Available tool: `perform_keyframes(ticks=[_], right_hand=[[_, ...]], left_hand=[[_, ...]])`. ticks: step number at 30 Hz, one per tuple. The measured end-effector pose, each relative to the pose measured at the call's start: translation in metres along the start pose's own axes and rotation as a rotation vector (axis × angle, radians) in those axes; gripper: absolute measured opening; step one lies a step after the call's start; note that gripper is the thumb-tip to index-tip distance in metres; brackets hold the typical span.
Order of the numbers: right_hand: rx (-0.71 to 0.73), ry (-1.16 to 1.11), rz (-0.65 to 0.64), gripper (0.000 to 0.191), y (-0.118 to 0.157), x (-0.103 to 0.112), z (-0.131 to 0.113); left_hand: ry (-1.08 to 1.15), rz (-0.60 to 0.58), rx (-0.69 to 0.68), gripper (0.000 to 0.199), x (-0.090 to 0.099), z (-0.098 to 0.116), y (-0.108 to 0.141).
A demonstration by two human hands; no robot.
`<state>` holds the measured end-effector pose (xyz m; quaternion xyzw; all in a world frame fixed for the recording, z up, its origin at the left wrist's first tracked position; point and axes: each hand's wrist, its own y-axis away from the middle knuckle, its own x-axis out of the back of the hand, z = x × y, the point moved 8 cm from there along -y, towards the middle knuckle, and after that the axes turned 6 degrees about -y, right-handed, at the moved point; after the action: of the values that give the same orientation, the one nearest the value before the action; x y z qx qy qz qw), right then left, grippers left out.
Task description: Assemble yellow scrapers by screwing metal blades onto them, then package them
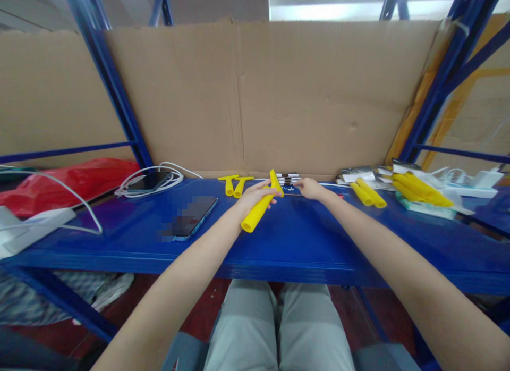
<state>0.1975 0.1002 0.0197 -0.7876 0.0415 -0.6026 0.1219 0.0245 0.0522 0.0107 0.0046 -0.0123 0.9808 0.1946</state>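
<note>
My left hand [255, 195] is closed around a yellow T-shaped handle [258, 211], tilted above the shelf. Its hollow round end points down toward me and its crossbar faces away. Farther right, my right hand [311, 189] reaches to a row of small black-and-white items [289, 177] by the back board. Its fingertips are pressed together at the edge of a dark blue packet [290, 191]; what they pinch, if anything, is too small to make out. Two more yellow T-shaped handles [239, 187] lie behind my left hand.
On the blue shelf [311, 243] a phone [195, 217] lies at left, near a coiled white cable [175, 174] and red bag [79, 182]. Yellow tubes [368, 193], yellow pieces [422, 189] and a white power strip [474, 190] are at right. Cardboard [298, 94] closes the back.
</note>
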Motion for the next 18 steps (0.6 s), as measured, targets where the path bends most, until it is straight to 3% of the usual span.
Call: perform_keyframes(ticks=[12,18], right_hand=[[-0.032,0.073,-0.01,0.029,-0.022,-0.001,-0.001],[-0.025,0.083,-0.024,0.025,-0.021,-0.007,-0.001]], left_hand=[[-0.019,0.022,-0.003,0.052,0.003,0.002,0.001],[-0.012,0.049,0.004,0.062,0.004,0.003,0.003]])
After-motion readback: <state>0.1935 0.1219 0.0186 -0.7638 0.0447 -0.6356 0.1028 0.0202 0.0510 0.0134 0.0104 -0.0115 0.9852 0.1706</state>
